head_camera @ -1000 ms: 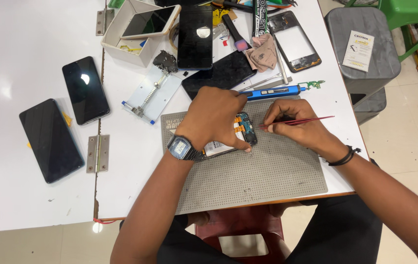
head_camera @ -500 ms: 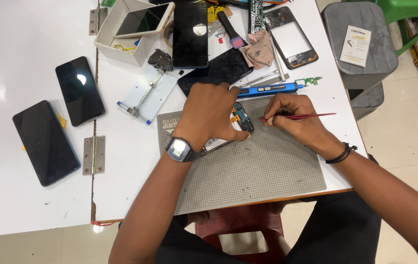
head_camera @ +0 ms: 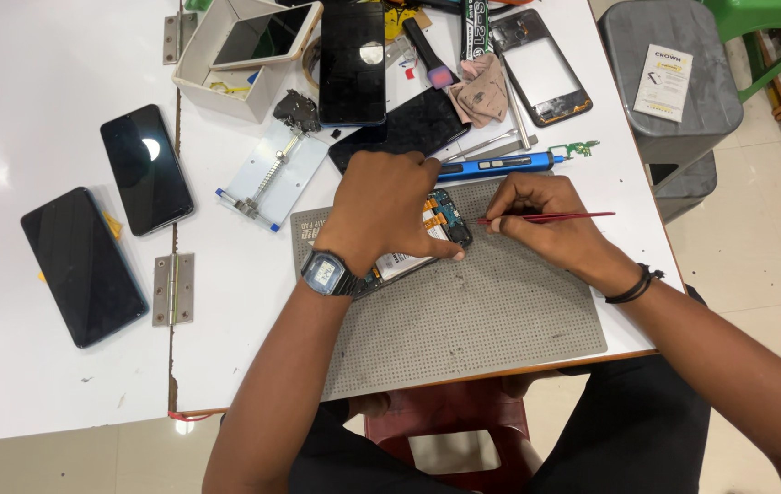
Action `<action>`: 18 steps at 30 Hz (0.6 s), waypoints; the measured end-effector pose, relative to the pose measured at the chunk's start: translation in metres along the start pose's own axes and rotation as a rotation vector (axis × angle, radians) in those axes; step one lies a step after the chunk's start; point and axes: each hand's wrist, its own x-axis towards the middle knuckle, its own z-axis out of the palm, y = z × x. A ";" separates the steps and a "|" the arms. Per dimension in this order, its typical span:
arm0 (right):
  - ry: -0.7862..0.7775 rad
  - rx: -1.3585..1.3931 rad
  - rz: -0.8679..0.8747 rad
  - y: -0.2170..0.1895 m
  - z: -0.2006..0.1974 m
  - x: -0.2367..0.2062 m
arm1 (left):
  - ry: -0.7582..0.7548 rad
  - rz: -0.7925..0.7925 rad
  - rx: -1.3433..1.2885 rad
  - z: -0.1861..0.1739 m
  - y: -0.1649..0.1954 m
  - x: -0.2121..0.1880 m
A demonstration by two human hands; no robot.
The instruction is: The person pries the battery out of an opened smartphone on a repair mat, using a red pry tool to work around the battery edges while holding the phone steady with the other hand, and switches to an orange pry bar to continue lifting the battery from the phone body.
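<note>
Two hands busy: left hand [head_camera: 389,212] pins opened phone [head_camera: 422,240]; right hand [head_camera: 541,212], at 3 o'clock, pinches red tool [head_camera: 550,218]; tip, seemingly on connectors, may slip and tear them

White tables [head_camera: 34,55] on beige tiled floor [head_camera: 756,238] — grey stool [head_camera: 674,110]; red chair [head_camera: 445,430].

Your white table [head_camera: 61,73] carries a grey work mat [head_camera: 482,320], two dark phones [head_camera: 145,169] at left, a hinge [head_camera: 173,289], a blue screwdriver [head_camera: 496,166] and a white tray [head_camera: 226,69].
</note>
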 end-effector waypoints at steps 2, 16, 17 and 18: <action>-0.006 -0.005 -0.010 0.001 -0.001 -0.001 | -0.013 -0.034 -0.023 -0.001 -0.001 -0.001; -0.024 -0.017 -0.014 0.001 -0.002 0.000 | -0.019 -0.119 -0.092 -0.006 -0.001 0.001; -0.021 -0.037 -0.011 0.001 -0.002 0.000 | -0.011 -0.110 -0.094 -0.006 0.000 0.001; -0.017 -0.058 -0.008 0.001 -0.002 0.000 | -0.002 -0.101 -0.096 -0.006 -0.001 0.002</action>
